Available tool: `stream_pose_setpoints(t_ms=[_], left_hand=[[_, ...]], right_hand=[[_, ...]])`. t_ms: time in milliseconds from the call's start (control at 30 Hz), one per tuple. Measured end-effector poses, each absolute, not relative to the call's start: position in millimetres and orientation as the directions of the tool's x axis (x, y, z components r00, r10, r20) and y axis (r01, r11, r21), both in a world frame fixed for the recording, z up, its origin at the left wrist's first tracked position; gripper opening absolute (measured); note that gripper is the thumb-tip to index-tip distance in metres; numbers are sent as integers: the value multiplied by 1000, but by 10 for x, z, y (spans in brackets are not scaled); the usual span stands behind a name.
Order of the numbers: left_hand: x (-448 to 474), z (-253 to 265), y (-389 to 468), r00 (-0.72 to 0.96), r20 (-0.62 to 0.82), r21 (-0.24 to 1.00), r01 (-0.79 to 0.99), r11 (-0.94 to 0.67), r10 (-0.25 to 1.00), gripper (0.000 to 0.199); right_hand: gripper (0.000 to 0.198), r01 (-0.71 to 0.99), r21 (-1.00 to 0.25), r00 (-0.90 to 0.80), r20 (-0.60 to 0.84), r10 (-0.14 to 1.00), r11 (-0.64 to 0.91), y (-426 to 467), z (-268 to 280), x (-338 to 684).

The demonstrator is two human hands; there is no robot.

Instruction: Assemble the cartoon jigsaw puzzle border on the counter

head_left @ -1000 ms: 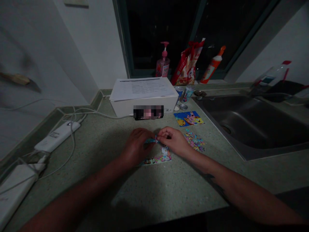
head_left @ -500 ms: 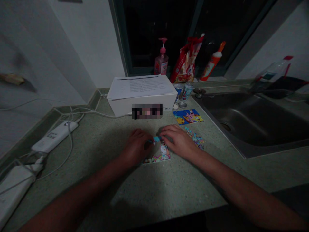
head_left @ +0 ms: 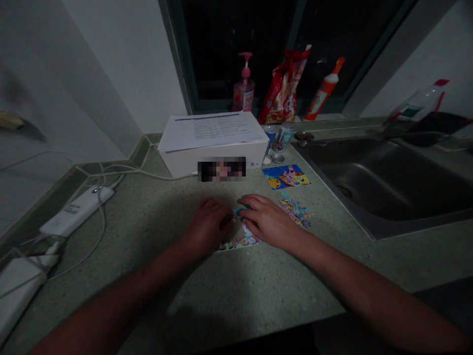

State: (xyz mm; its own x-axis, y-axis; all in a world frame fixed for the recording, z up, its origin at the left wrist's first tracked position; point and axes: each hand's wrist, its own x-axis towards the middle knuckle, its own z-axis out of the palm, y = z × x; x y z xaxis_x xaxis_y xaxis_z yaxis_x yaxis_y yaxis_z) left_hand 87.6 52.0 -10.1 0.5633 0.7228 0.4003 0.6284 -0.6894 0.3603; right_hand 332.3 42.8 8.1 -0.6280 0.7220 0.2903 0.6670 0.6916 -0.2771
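A partly assembled jigsaw puzzle [head_left: 240, 242] lies on the counter between my hands, with its bottom edge and part of its right side showing. My left hand [head_left: 210, 221] is curled at the puzzle's left side, thumb and index finger pinched on its upper left part. My right hand [head_left: 269, 220] reaches over the upper right corner. Its thumb and fingers close on blue pieces [head_left: 239, 210] along the top edge. Both hands cover much of the puzzle. Loose puzzle pieces [head_left: 296, 211] lie in a heap right of my right hand, below a colourful cartoon picture card [head_left: 286, 176].
A white box [head_left: 218, 135] with a printed sheet on top stands behind the puzzle. Two cans [head_left: 284, 138] are beside it. At the right is a metal sink [head_left: 391, 182]; at the left, a white power strip [head_left: 77, 211] with cables. Bottles and a red bag [head_left: 284, 88] line the window.
My right hand's fingers have moved slightly left, over the blue pieces at the top edge, covering more of them. My left hand stays at the puzzle's left side. The view has shifted slightly.
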Motion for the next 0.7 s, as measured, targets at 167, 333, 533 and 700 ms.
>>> stream_pose_setpoints(t_ms=[167,333,533,700], left_hand=[[865,-99,517,572,395,360,623,-694,719,13],[836,-74,512,571,388,353,633,-689,723,9],[766,-55,502,591,387,336,625,-705,708,10],[702,-20,484,624,380,373,572,-731,682,7]], right_hand=[[21,663,-284,-630,288,721,693,421,78,3318],[22,663,-283,-630,288,721,693,421,72,3317],[23,667,-261,-639,282,716,698,424,72,3322],[23,670,-266,-633,282,721,693,421,71,3327]])
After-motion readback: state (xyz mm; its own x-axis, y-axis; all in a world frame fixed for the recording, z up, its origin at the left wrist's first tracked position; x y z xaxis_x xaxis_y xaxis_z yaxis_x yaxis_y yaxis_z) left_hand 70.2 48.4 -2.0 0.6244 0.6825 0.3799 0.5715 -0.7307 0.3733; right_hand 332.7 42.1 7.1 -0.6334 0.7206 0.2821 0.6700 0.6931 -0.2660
